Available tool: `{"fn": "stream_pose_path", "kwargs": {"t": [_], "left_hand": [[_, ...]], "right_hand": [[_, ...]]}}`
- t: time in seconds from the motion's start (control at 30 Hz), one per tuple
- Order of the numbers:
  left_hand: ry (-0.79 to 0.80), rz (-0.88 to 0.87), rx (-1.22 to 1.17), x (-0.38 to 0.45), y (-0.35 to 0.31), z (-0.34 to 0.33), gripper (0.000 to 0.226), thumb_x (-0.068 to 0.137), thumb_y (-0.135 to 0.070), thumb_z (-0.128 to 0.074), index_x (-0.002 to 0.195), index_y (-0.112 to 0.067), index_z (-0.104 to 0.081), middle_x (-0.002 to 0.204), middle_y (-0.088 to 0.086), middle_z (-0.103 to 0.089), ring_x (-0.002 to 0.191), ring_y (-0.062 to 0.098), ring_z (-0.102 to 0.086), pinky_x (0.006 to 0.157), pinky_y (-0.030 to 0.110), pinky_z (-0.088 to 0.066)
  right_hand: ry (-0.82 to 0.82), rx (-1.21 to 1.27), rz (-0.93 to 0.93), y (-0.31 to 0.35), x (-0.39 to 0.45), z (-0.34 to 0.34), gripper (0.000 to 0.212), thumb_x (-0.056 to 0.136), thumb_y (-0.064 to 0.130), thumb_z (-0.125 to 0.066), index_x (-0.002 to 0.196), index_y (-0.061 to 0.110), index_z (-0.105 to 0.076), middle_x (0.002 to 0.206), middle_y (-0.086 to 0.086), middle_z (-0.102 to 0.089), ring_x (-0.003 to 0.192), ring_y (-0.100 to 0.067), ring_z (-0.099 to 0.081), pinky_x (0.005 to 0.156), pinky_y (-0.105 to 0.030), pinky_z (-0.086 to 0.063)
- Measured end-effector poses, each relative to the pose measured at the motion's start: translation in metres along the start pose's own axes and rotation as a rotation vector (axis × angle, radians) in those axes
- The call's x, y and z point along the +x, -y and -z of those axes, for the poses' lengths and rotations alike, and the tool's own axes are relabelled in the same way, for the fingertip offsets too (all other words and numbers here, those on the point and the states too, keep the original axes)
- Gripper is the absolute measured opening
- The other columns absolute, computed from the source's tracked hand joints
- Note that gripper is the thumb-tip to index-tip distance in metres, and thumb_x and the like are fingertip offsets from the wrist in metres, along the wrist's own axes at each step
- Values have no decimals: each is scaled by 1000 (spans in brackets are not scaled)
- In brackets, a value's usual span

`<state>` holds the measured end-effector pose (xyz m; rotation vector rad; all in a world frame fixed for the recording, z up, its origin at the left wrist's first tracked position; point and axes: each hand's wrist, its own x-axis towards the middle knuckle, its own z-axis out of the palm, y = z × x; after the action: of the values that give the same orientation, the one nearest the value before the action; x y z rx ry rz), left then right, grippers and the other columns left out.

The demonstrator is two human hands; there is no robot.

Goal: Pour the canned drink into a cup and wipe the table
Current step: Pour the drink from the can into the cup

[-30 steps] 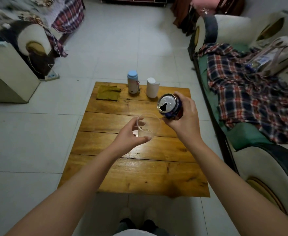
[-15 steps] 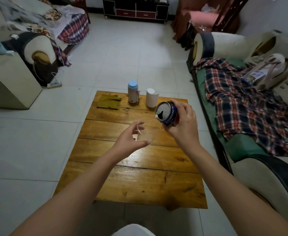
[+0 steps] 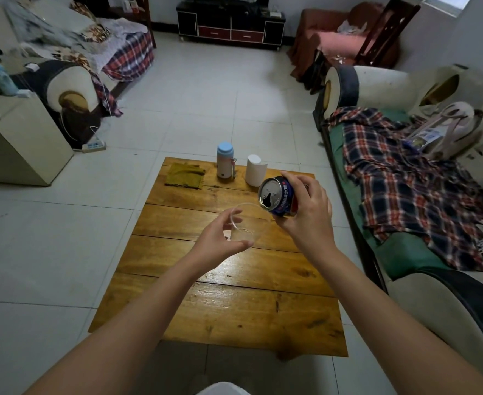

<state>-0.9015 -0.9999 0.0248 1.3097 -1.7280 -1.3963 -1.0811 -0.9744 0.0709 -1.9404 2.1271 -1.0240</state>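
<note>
My right hand (image 3: 308, 216) grips a blue drink can (image 3: 277, 196), tilted on its side with its open top facing me, right above the rim of a clear plastic cup (image 3: 247, 226). My left hand (image 3: 217, 240) holds the cup from the left, thumb and fingers curled round it, over the middle of the wooden table (image 3: 226, 309). No stream of drink is visible. A folded olive cloth (image 3: 184, 175) lies flat at the table's far left corner.
A small bottle with a light blue lid (image 3: 225, 160) and a white cylinder (image 3: 256, 170) stand at the table's far edge. A sofa with a plaid blanket (image 3: 405, 178) runs along the right. A beige cabinet (image 3: 15, 141) stands at the left on the tiled floor.
The can has tipped further over toward the cup. The camera has lifted, so more of the room's far end shows. The left hand keeps the cup in place.
</note>
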Motion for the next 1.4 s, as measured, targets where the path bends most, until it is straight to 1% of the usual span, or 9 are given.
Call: {"fn": "stream_pose_path", "kwargs": {"t": [0.23,0.33,0.47,0.57,0.73,0.97,1.1,1.23,1.4], "left_hand": [[-9,1,-2,-6,1,0,69,69,-19,-79,128,-31,-44,121,-4,-55,111,14,-52,88,32,-48],[-9,-6,1,-8,1,1,69,69,-19,-79,128,-30,-45,120,-4,-55,111,14,-52,86,29,-48],[-15,-2,-8,-11,1,1,68,69,-19,-79,126,-32,-45,118,-7,-54,110,13,-52,91,36,-49],[-16,-1,-5,-11,1,2,68,69,-20,-79,126,-32,-45,117,-7,-55,108,12,-53,92,38,-49],[-21,-11,-7,-12,0,3,65,70,-18,-78,125,-31,-46,118,-5,-54,109,12,-52,87,30,-50],[-29,-5,-17,-12,0,4,65,69,-20,-79,123,-32,-46,119,-5,-55,110,12,-52,92,40,-51],[-38,-19,-12,-13,-4,5,62,70,-23,-78,119,-36,-44,118,-6,-55,110,11,-52,90,37,-51],[-46,-34,-18,-14,-8,5,62,71,-21,-78,122,-32,-44,117,-4,-54,108,12,-51,85,31,-50],[-55,-27,-8,-13,-7,7,63,70,-23,-78,123,-31,-45,115,-6,-54,110,14,-52,92,42,-51]], "right_hand": [[3,-24,15,3,-3,2,78,66,24,-80,134,29,-42,127,-3,-46,122,-23,-40,103,-60,-29],[1,-33,26,4,-5,3,78,66,24,-80,134,29,-43,127,-3,-46,122,-24,-40,102,-60,-29],[3,-54,42,6,-6,6,76,67,24,-80,134,29,-43,127,-3,-46,121,-24,-40,103,-60,-29],[1,-72,52,7,-7,8,77,67,22,-80,134,29,-43,127,-4,-46,122,-25,-39,103,-60,-29],[-38,-94,77,11,-3,15,78,65,18,-81,133,28,-45,126,-6,-48,120,-27,-42,102,-62,-28],[-87,-142,115,15,6,23,77,64,17,-80,132,28,-45,125,-6,-48,119,-26,-44,105,-61,-26],[-96,-161,111,19,8,26,76,66,16,-79,133,28,-45,126,-7,-47,121,-27,-42,106,-59,-23],[-93,-185,109,21,9,28,76,66,17,-79,133,29,-44,128,-6,-46,122,-26,-41,106,-58,-21],[-95,-204,123,22,9,29,75,67,15,-77,133,29,-45,128,-7,-46,122,-27,-41,106,-58,-21]]}}
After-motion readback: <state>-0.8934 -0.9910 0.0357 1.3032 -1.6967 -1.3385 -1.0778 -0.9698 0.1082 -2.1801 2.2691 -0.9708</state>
